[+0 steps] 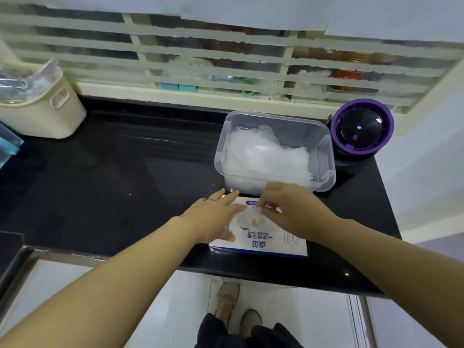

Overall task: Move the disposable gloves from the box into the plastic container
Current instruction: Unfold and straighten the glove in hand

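A white and blue glove box (266, 243) lies flat near the front edge of the black counter. Thin clear gloves (247, 218) stick out of its top opening. My left hand (213, 217) rests flat on the box's left side, fingers spread. My right hand (293, 209) is over the opening with fingertips pinched on the clear gloves. Just behind the box stands a clear plastic container (324, 156), open on top, holding a pile of clear gloves (266, 156).
A purple and black round device (361, 129) stands right of the container. A cream bin (42, 109) lined with clear plastic sits at the back left. The black counter (113, 172) ends close behind the box's front side; a barred window runs along the back.
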The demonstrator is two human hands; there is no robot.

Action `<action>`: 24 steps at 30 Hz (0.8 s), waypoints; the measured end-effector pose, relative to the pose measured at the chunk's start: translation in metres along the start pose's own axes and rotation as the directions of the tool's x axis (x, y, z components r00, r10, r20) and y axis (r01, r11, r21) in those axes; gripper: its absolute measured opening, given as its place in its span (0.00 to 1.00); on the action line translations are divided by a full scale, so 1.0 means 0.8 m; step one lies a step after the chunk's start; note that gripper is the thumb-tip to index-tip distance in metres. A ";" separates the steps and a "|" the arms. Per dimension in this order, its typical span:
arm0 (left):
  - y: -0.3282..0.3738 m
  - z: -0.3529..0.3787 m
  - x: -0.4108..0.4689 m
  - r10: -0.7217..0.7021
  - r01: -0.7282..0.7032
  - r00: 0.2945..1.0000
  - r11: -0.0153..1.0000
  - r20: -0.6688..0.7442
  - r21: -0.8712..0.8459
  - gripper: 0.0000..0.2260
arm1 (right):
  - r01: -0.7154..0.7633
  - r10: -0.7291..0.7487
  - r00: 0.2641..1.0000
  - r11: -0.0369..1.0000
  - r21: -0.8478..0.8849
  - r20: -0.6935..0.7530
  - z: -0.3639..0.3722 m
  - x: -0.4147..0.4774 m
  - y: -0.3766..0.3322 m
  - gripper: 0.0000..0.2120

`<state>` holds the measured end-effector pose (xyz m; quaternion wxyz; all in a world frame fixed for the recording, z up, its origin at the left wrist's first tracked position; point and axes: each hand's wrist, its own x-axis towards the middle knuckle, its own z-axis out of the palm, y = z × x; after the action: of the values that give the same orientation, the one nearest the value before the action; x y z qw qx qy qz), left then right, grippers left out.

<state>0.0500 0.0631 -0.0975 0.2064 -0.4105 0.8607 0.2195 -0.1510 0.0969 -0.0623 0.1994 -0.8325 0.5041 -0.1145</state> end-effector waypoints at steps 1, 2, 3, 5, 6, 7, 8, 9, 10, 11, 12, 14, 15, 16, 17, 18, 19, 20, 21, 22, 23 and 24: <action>0.000 -0.001 -0.001 -0.006 0.006 1.000 1.000 0.004 -0.013 0.36 | -0.052 0.069 0.990 0.990 0.133 -0.122 -0.013 -0.002 -0.006 0.05; 0.001 -0.003 -0.002 -0.011 0.011 1.000 0.999 0.001 -0.035 0.36 | -0.102 0.157 0.965 0.963 0.250 -0.211 -0.027 -0.003 -0.010 0.06; 0.001 -0.005 -0.004 -0.018 0.018 1.000 0.998 0.007 -0.056 0.35 | -0.154 0.251 0.935 0.924 0.350 -0.251 -0.040 -0.004 -0.014 0.06; 0.005 -0.012 -0.009 -0.004 0.004 1.000 0.998 0.001 -0.064 0.34 | -0.268 0.420 0.886 0.809 0.522 -0.196 -0.062 -0.005 -0.014 0.05; 0.008 -0.019 -0.013 0.009 -0.010 1.000 0.995 -0.011 -0.100 0.33 | -0.310 0.486 0.866 0.708 0.635 -0.119 -0.070 -0.005 -0.012 0.05; 0.009 -0.026 -0.018 0.019 -0.023 1.000 0.982 -0.025 -0.189 0.32 | -0.338 0.537 0.844 0.563 0.755 -0.023 -0.075 -0.005 -0.010 0.06; 0.014 -0.037 -0.024 0.041 -0.058 0.997 0.948 -0.061 -0.312 0.28 | -0.350 0.570 0.819 0.401 0.846 0.069 -0.080 -0.008 -0.007 0.06; 0.016 -0.047 -0.030 0.059 -0.088 0.995 0.891 -0.078 -0.446 0.23 | -0.354 0.580 0.801 0.260 0.899 0.148 -0.084 -0.011 -0.007 0.06; 0.020 -0.060 -0.035 0.073 -0.108 0.994 0.818 -0.084 -0.566 0.20 | -0.352 0.578 0.789 0.150 0.924 0.207 -0.087 -0.014 -0.006 0.06; 0.021 -0.067 -0.039 0.089 -0.117 0.993 0.731 -0.077 -0.672 0.19 | -0.356 0.564 0.782 0.053 0.933 0.267 -0.088 -0.017 -0.006 0.06; 0.022 -0.074 -0.041 0.110 -0.119 0.992 0.639 -0.063 -0.760 0.21 | -0.355 0.537 0.782 -0.035 0.934 0.317 -0.089 -0.019 -0.005 0.09; 0.025 -0.086 -0.042 0.137 -0.110 0.989 0.426 -0.056 -0.898 0.22 | -0.351 0.466 0.794 -0.174 0.920 0.391 -0.089 -0.020 -0.006 0.15; 0.027 -0.091 -0.043 0.142 -0.102 0.988 0.286 -0.063 -0.953 0.23 | -0.353 0.433 0.801 -0.215 0.910 0.413 -0.088 -0.020 -0.008 0.15; 0.028 -0.099 -0.044 0.145 -0.094 0.987 0.133 -0.075 -0.987 0.26 | -0.355 0.410 0.807 -0.236 0.905 0.424 -0.087 -0.019 -0.009 0.15; 0.028 -0.104 -0.043 0.152 -0.078 0.985 -0.007 -0.078 -0.997 0.33 | -0.357 0.392 0.813 -0.250 0.900 0.431 -0.086 -0.018 -0.011 0.15; 0.029 -0.111 -0.043 0.172 -0.065 0.982 -0.103 -0.082 -0.992 0.39 | -0.358 0.383 0.814 -0.258 0.897 0.436 -0.084 -0.017 -0.012 0.15; 0.032 -0.117 -0.044 0.174 -0.063 0.981 -0.156 -0.090 -0.986 0.40 | -0.355 0.380 0.815 -0.270 0.895 0.438 -0.082 -0.015 -0.012 0.16; 0.035 -0.121 -0.044 0.140 -0.069 0.986 -0.173 -0.094 -0.983 0.36 | -0.348 0.377 0.816 -0.283 0.894 0.438 -0.081 -0.014 -0.012 0.16; 0.040 -0.126 -0.042 0.093 -0.075 0.991 -0.177 -0.092 -0.981 0.27 | -0.341 0.371 0.820 -0.295 0.892 0.436 -0.080 -0.012 -0.012 0.17; 0.044 -0.128 -0.040 0.045 -0.082 0.995 -0.180 -0.091 -0.980 0.20 | -0.339 0.367 0.822 -0.300 0.892 0.436 -0.079 -0.011 -0.012 0.17; 0.047 -0.130 -0.039 0.002 -0.084 0.996 -0.177 -0.085 -0.981 0.15 | -0.340 0.366 0.821 -0.301 0.891 0.437 -0.078 -0.010 -0.013 0.17; 0.046 -0.131 -0.035 -0.036 -0.081 0.996 -0.176 -0.076 -0.981 0.13 | -0.339 0.379 0.815 -0.304 0.890 0.440 -0.077 -0.007 -0.012 0.16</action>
<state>0.0188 0.0438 0.0106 -0.2192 -0.4144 0.3982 0.7885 -0.1705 0.0927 -0.0025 0.7685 -0.1867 0.4674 -0.3950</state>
